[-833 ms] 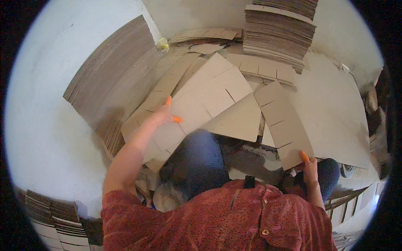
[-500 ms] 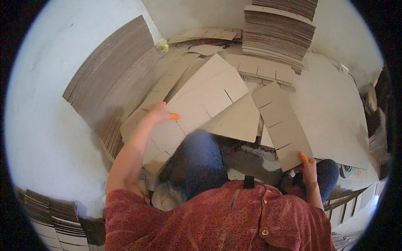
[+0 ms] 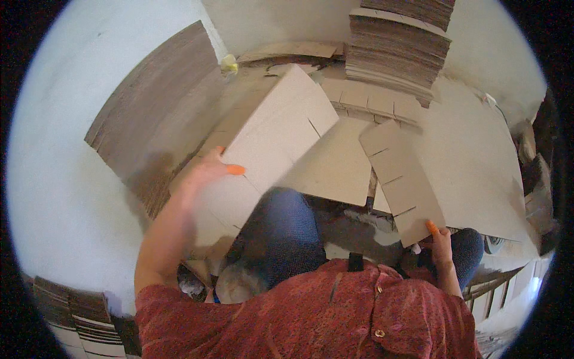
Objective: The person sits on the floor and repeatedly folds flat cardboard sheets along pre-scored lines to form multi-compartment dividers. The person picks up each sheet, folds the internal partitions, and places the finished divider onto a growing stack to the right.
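My left hand, with orange covers on the thumb and a finger, is closed on the long edge of a wide cardboard sheet. Short slits run into this sheet, which lies tilted over other boards beside my left knee. At lower right my right hand, its thumb also in an orange cover, grips the near end of a narrow slotted cardboard strip. That strip slants away from me and rests across a large flat board. My right fingers are mostly hidden beneath it.
A tall stack of cardboard stands at the back. Many brown sheets lean against the left wall. Another flat board lies between my hands, with slotted pieces behind it. More stacked cardboard sits at lower left.
My left hand has shifted left, drawing the wide sheet slightly left and uncovering more of the board beside it. My right hand and its strip have hardly moved.
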